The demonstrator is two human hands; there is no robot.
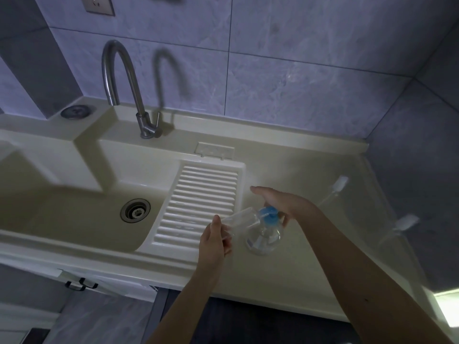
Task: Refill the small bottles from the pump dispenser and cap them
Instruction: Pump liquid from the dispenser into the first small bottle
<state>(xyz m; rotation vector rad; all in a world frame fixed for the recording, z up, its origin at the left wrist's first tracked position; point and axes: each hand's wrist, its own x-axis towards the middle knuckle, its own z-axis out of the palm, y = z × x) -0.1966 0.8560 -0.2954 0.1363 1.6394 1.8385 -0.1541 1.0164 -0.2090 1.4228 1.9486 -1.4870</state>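
Observation:
A clear round pump dispenser (263, 240) with a blue pump head (269, 214) stands on the counter right of the sink. My right hand (280, 203) lies over the blue pump head, fingers stretched forward. My left hand (214, 240) grips a small clear bottle (242, 217), tilted with its mouth at the pump's spout. Two more small clear bottles with white caps, blurred, are on the counter at the right: one (335, 187) farther back and one (402, 223) nearer.
A cream sink (82, 214) with a drain (135, 210) and a ribbed washboard (198, 207) lies to the left. A steel tap (119, 78) rises behind it. Tiled walls close the back and right. The counter's front edge (223, 291) runs below my arms.

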